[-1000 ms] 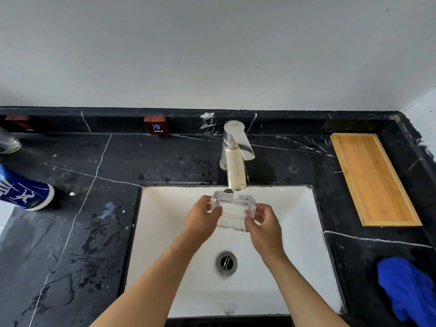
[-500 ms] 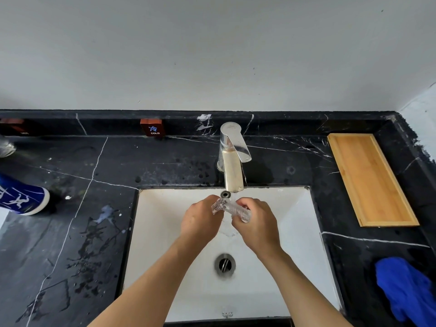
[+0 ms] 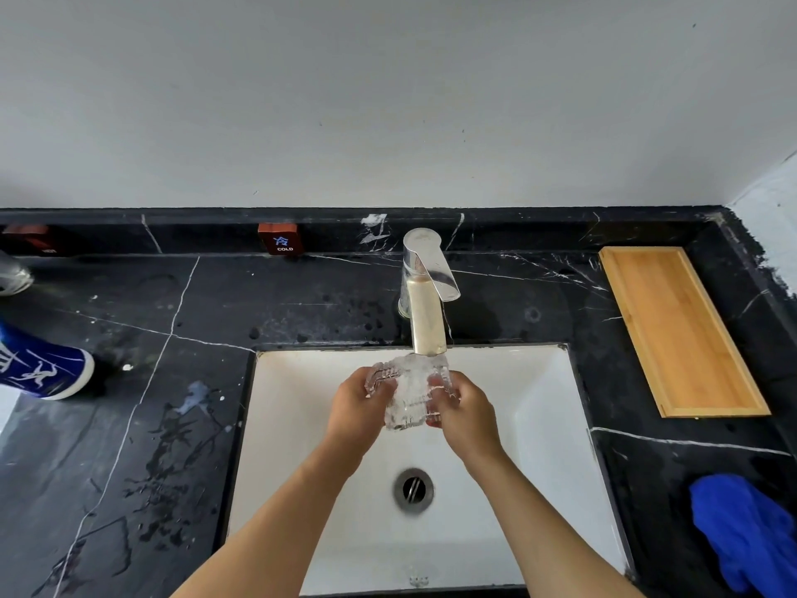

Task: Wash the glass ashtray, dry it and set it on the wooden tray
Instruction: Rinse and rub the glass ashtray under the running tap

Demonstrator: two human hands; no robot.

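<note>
Item: glass ashtray (image 3: 409,392), clear with ribbed walls. You hold it between both hands, tilted, directly under the spout of the faucet (image 3: 427,312) and above the white sink (image 3: 539,425).

Your left hand (image 3: 356,407): fingers curled round the ashtray's left edge, grasping it. Your right hand (image 3: 468,410): fingers (image 3: 440,392) wrapped over the right edge, thumb pressed against the ribbed wall, also grasping it.

Drain (image 3: 413,489): below your fingers, toward you, between your forearms.

Wooden tray (image 3: 677,330): well to the right of your right-hand fingers, on the black marble counter (image 3: 194,317), lying bare.

Blue cloth (image 3: 746,537): right of your right forearm, near the counter's front corner, crumpled.

Red tag marked COLD (image 3: 279,239): beyond your left-hand fingers, against the back ledge.

Blue and white container (image 3: 41,369): far left of your left hand, lying on its side.

Water flow from the spout: cannot tell for certain; the glass blurs it.
</note>
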